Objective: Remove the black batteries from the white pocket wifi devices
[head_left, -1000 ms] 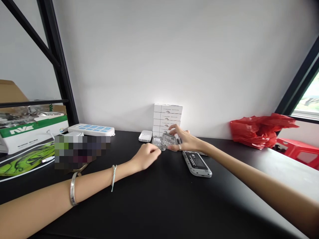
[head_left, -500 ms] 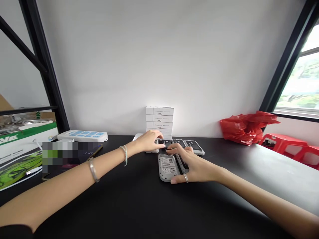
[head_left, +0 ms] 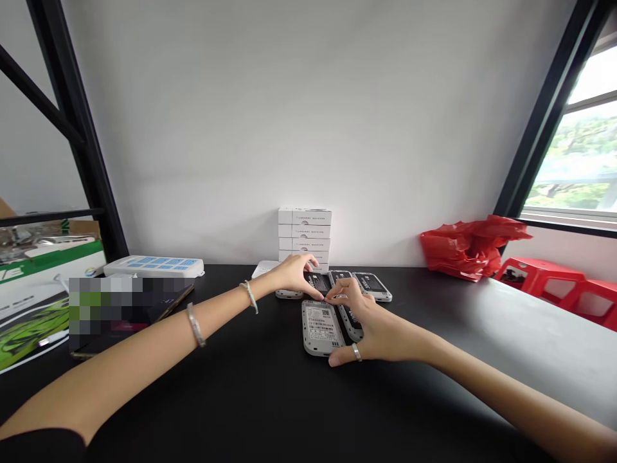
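My left hand [head_left: 296, 273] has its thumb and fingers closed about a black battery [head_left: 317, 281], above the far side of a white device with a bare battery bay [head_left: 322, 326]. A printed label shows inside that bay. My right hand [head_left: 364, 318] spans this device's right side, thumb at the near edge and fingertips at the far edge, close to my left thumb. Partly under my right hand lies another device with a black battery in it [head_left: 353, 321]. Behind my hands, two more devices [head_left: 340, 278] [head_left: 372, 283] hold black batteries. Another device [head_left: 289, 294] is mostly hidden under my left hand.
White boxes [head_left: 304, 231] are stacked against the wall. At left are a white power strip [head_left: 154, 265], a phone [head_left: 144, 315] and a printed carton [head_left: 33, 308]. A red plastic bag [head_left: 475, 247] lies at right, near red stools [head_left: 540, 273].
My left thumb has moved nearer, toward my right fingertips, and my left hand has spread wider around the battery. My right hand stays at the device. The view has shifted slightly.
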A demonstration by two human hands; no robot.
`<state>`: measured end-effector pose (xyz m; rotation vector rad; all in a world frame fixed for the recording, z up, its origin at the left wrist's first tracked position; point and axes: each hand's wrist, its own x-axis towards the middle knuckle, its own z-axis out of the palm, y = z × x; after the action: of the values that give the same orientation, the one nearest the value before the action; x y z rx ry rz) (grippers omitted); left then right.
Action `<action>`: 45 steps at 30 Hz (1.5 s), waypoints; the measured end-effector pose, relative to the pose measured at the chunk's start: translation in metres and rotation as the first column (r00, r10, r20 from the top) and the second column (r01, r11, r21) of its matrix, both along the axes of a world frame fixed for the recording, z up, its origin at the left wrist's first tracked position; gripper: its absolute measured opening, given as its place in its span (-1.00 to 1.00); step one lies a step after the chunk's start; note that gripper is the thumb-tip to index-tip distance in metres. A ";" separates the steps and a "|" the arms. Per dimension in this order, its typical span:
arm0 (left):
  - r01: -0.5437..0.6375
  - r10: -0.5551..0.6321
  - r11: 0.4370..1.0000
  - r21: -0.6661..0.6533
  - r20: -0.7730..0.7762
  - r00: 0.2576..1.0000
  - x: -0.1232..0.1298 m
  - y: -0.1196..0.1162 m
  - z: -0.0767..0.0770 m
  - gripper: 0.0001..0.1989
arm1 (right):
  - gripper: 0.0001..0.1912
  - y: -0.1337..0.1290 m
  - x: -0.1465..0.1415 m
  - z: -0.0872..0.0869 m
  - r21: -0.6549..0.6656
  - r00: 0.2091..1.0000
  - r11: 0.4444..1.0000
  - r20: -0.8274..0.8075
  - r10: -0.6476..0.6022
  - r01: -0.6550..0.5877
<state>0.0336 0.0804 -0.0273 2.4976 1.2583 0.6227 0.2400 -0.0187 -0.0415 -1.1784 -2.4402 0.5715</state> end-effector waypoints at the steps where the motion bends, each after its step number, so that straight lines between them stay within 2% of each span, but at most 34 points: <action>1: -0.030 0.030 1.000 -0.003 0.018 0.999 -0.004 -0.007 0.002 -0.17 | -0.14 0.000 0.000 -0.001 -0.006 1.000 1.000 -0.023 -0.004 0.003; 4: -0.059 0.066 0.995 -0.086 0.079 0.995 -0.013 -0.030 0.006 -0.15 | -0.16 0.002 -0.001 -0.002 -0.039 0.995 0.999 -0.100 0.002 -0.006; 7: 0.021 0.001 0.987 -0.157 0.140 0.990 -0.016 -0.048 0.002 -0.15 | -0.15 0.003 -0.001 -0.004 -0.062 0.987 0.997 -0.154 0.036 -0.046; 12: 0.106 -0.086 0.989 -0.104 0.178 0.980 -0.012 -0.060 -0.009 -0.28 | -0.10 0.003 0.000 -0.005 -0.070 0.985 0.996 -0.169 0.039 -0.051; 16: 0.118 -0.102 0.991 -0.066 0.198 0.975 -0.010 -0.063 -0.012 -0.34 | -0.09 0.004 -0.001 -0.007 -0.055 0.987 0.997 -0.155 0.039 -0.048; 19: 0.115 -0.109 0.993 -0.026 0.172 0.979 -0.011 -0.073 -0.013 -0.45 | -0.09 0.004 -0.001 -0.007 -0.045 0.988 0.997 -0.144 0.048 -0.055; 24: 0.059 -0.059 0.997 0.059 0.002 0.998 -0.011 -0.102 -0.016 -0.52 | -0.15 0.000 -0.004 0.000 -0.018 0.999 0.999 -0.016 0.034 -0.034; 29: 0.028 -0.028 1.000 -0.004 -0.044 0.999 -0.016 -0.113 -0.019 -0.43 | -0.18 -0.003 -0.017 0.007 -0.053 0.990 0.998 0.139 0.032 -0.025; 34: 0.116 -0.115 0.992 -0.055 0.020 0.993 -0.026 -0.112 -0.014 -0.48 | -0.13 -0.002 -0.025 0.007 -0.010 0.997 1.000 0.075 0.008 -0.007; 36: 0.107 -0.105 0.994 -0.003 0.129 0.986 -0.028 -0.112 -0.011 -0.61 | -0.11 -0.002 -0.020 0.010 0.021 1.000 1.000 0.006 0.022 -0.022; 38: 0.040 -0.060 0.996 0.082 0.250 0.966 -0.029 -0.111 -0.009 -0.74 | -0.09 -0.001 -0.008 0.018 0.047 0.996 0.997 -0.061 0.070 -0.067; 40: -0.025 -0.015 0.992 0.126 0.307 0.952 -0.030 -0.108 -0.008 -0.83 | -0.11 0.000 0.011 0.027 0.072 0.990 0.993 -0.096 0.105 -0.099; 42: -0.028 -0.002 0.995 0.097 0.296 0.955 -0.031 -0.106 -0.010 -0.86 | -0.12 0.001 0.034 0.035 0.086 0.993 0.993 -0.076 0.090 -0.084; 45: 0.035 -0.034 0.999 0.000 0.251 0.967 -0.032 -0.106 -0.015 -0.88 | -0.14 0.003 0.070 0.037 0.080 1.000 0.997 -0.008 0.010 -0.009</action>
<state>0.0021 -0.0251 -0.0428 2.3417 1.1184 0.8940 0.3100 -0.0156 -0.0046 -1.1314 -2.4390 0.4761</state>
